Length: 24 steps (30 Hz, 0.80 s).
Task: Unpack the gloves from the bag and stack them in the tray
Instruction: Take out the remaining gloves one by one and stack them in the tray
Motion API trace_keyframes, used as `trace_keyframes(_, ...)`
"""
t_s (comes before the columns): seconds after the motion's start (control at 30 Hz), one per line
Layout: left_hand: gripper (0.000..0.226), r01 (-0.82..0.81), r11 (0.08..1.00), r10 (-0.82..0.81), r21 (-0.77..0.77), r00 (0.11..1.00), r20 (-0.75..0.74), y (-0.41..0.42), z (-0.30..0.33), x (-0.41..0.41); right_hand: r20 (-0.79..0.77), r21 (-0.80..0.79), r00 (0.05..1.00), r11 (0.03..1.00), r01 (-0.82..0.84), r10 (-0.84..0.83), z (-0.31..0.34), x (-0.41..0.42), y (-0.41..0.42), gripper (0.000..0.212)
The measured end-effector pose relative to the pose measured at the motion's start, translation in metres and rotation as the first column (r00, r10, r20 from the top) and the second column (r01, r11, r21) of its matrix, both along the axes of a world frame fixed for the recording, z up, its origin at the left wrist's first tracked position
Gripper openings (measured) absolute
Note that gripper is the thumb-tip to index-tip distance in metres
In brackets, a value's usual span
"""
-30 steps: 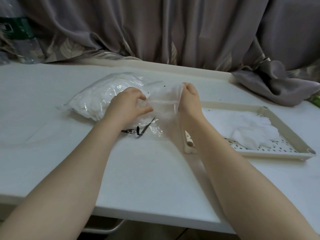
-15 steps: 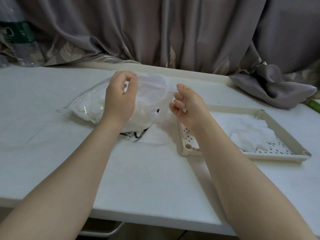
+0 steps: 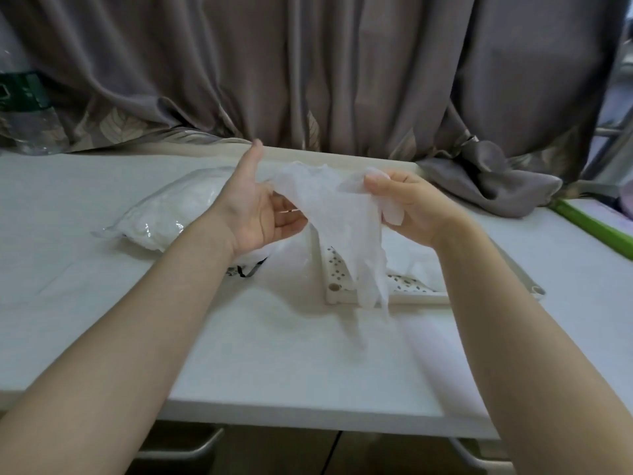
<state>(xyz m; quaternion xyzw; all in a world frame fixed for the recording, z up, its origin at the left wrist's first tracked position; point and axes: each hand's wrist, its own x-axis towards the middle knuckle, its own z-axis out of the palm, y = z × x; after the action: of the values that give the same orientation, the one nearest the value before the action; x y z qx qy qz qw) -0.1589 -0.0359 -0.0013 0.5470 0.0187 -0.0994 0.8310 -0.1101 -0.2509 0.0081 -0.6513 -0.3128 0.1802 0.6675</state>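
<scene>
White tabletop (image 3: 274,354) with the objects resting directly on it. A clear plastic bag (image 3: 171,214) filled with white gloves lies left of centre. A cream perforated tray (image 3: 334,289) sits right of centre, partly hidden. A bunched fold of grey curtain (image 3: 489,183) rests at the far right edge, a green strip (image 3: 596,231) beside it. A clear bottle (image 3: 27,121) stands far left.
</scene>
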Motion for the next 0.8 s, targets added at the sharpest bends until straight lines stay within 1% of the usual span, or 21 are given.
trace_keyframes(0.07,0.059,0.066,0.979,-0.057,0.194,0.997,-0.050,-0.012,0.006,0.003,-0.009,-0.009,0.999,0.999,-0.042,0.042,0.001,-0.004,-0.012,0.015)
trace_keyframes(0.1,0.060,0.101,0.960,-0.081,0.262,0.993,-0.085,-0.018,0.008,0.004,-0.030,-0.002,0.998,0.998,-0.057,0.057,0.003,-0.007,-0.017,0.011)
trace_keyframes(0.13,0.066,0.143,0.940,-0.114,0.310,0.987,-0.110,-0.024,0.010,0.006,-0.057,0.015,0.996,0.998,-0.065,0.066,0.005,-0.009,-0.022,0.007)
trace_keyframes(0.17,0.078,0.190,0.922,-0.156,0.338,0.980,-0.126,-0.029,0.010,0.008,-0.083,0.026,0.994,0.998,-0.065,0.067,0.007,-0.010,-0.027,0.010)
trace_keyframes(0.2,0.092,0.243,0.899,-0.205,0.364,0.969,-0.139,-0.033,0.010,0.010,-0.102,0.024,0.992,0.997,-0.074,0.076,0.009,-0.011,-0.032,0.020)
trace_keyframes(0.23,0.103,0.302,0.871,-0.262,0.386,0.953,-0.154,-0.038,0.011,0.010,-0.121,0.011,0.989,0.997,-0.081,0.082,0.011,-0.012,-0.037,0.024)
trace_keyframes(0.27,0.108,0.362,0.846,-0.322,0.391,0.932,-0.167,-0.043,0.012,0.011,-0.134,-0.004,0.987,0.996,-0.089,0.088,0.013,-0.013,-0.041,0.026)
trace_keyframes(0.3,0.104,0.421,0.826,-0.383,0.374,0.907,-0.175,-0.049,0.013,0.012,-0.145,-0.014,0.984,0.995,-0.103,0.099,0.014,-0.014,-0.047,0.028)
trace_keyframes(0.37,0.077,0.511,0.799,-0.489,0.317,0.859,-0.153,-0.062,0.013,0.013,-0.169,-0.042,0.978,0.990,-0.133,0.124,0.017,-0.015,-0.057,0.033)
trace_keyframes(0.4,0.063,0.533,0.797,-0.513,0.285,0.846,-0.148,-0.069,0.014,0.013,-0.177,-0.064,0.975,0.987,-0.144,0.131,0.018,-0.015,-0.063,0.031)
trace_keyframes(0.43,0.055,0.531,0.808,-0.510,0.254,0.847,-0.150,-0.074,0.015,0.014,-0.185,-0.082,0.972,0.984,-0.159,0.141,0.019,-0.015,-0.068,0.028)
trace_keyframes(0.53,0.041,0.495,0.850,-0.473,0.183,0.868,-0.152,-0.087,0.019,0.019,-0.220,-0.096,0.961,0.976,-0.194,0.169,0.019,-0.012,-0.087,0.047)
trace_keyframes(0.57,0.034,0.491,0.850,-0.466,0.190,0.870,-0.164,-0.093,0.020,0.018,-0.228,-0.106,0.960,0.976,-0.190,0.162,0.019,-0.012,-0.094,0.042)
trace_keyframes(0.6,0.027,0.478,0.850,-0.449,0.222,0.877,-0.172,-0.098,0.020,0.017,-0.222,-0.131,0.965,0.976,-0.173,0.141,0.018,-0.011,-0.100,0.035)
trace_keyframes(0.63,0.023,0.450,0.845,-0.421,0.289,0.893,-0.159,-0.104,0.019,0.021,-0.219,-0.165,0.971,0.977,-0.137,0.099,0.017,-0.010,-0.108,0.028)
trace_keyframes(0.67,0.023,0.404,0.842,-0.383,0.357,0.914,-0.133,-0.107,0.017,0.025,-0.210,-0.220,0.977,0.971,-0.089,0.042,0.016,-0.009,-0.113,0.027)
trace_keyframes(0.7,0.020,0.380,0.839,-0.377,0.389,0.922,-0.087,-0.109,0.015,0.030,-0.197,-0.281,0.980,0.959,-0.036,-0.021,0.015,-0.007,-0.119,0.029)
trace_keyframes(0.73,0.016,0.380,0.843,-0.399,0.379,0.916,-0.032,-0.109,0.013,0.035,-0.175,-0.331,0.981,0.943,0.015,-0.078,0.013,-0.003,-0.125,0.032)
trace_keyframes(0.8,0.024,0.338,0.876,-0.374,0.345,0.926,0.043,-0.105,0.011,0.047,-0.117,-0.398,0.977,0.910,0.116,-0.176,0.010,0.005,-0.137,0.035)
